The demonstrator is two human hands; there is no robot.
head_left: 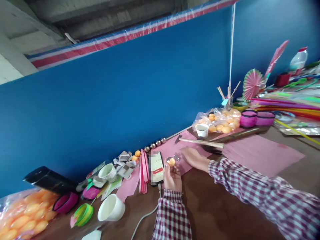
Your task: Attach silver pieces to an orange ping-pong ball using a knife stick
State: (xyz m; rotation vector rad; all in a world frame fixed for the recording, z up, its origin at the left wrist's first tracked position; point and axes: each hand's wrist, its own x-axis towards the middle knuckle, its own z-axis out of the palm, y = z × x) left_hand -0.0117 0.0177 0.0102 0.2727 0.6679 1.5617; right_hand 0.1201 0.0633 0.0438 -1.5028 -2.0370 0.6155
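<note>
My left hand (173, 179) is closed round a small orange ball (171, 162), held up at the fingertips beside the phone (157, 168). Part of the ball looks pale or shiny. My right hand (193, 158) reaches in from the right, just above the pink paper (186, 165). Its fingers point at a little heap of silvery pieces (177, 156), but they are smeared, so their grip does not show. Behind that hand lies a hammer (200, 142) with a wooden handle. Several shiny silver balls (152, 146) stand in a row along the blue partition.
Left of the phone are pink strips (143, 171), grey-white square pieces (125, 166), a white cup (111, 208) and a bag of orange balls (32, 210). A white cable (145, 216) runs forward from the phone. Another bag of balls (226, 120) and a small white cup (202, 130) stand back right.
</note>
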